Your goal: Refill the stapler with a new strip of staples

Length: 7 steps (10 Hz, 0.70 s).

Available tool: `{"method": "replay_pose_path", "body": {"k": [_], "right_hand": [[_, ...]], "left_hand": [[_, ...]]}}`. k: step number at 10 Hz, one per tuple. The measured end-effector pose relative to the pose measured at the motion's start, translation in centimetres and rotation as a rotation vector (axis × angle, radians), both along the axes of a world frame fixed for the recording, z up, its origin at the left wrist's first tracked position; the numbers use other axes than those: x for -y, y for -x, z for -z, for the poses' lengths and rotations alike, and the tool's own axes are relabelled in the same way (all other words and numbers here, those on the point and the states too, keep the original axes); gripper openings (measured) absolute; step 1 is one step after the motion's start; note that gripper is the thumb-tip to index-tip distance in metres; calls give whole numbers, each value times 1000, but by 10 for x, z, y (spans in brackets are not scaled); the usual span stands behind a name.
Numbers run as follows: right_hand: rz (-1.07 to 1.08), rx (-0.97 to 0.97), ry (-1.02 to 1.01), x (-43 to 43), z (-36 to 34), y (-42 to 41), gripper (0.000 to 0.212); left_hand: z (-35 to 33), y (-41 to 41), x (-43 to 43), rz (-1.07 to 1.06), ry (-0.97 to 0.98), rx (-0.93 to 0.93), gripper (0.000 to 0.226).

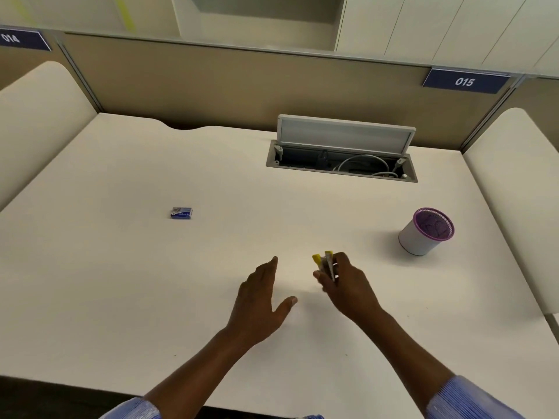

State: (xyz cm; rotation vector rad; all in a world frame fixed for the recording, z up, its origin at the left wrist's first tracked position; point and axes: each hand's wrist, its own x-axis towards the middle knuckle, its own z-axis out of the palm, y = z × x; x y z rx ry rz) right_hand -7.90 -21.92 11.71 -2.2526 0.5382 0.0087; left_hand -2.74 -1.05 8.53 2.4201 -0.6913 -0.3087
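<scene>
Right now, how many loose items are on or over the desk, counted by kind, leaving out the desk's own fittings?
Stapler, yellow and grey, held in the right hand: 1
Staple box, blue: 1
Pen cup, white with a purple mesh inside: 1
Total: 3
The left hand holds nothing.

Office, numbered desk partition (465, 81), cable hatch (341, 160)
</scene>
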Motion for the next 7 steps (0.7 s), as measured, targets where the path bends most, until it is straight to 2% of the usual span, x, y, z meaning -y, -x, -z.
{"method": "replay_pose_path", "body": {"k": [1, 3, 6, 7], "right_hand": [[18, -21, 325, 19, 23, -12, 39], [99, -109, 578, 39, 49, -33, 42], [112, -233, 659, 57, 63, -54, 49], [175, -245, 618, 61, 62, -57, 55]], "left_hand": [[21, -10, -6, 22, -245, 89, 90], [47, -15, -15, 2, -375, 127, 88], [70, -13, -23, 50, -362, 204, 83], [73, -12, -22, 43, -339, 212, 82]]}}
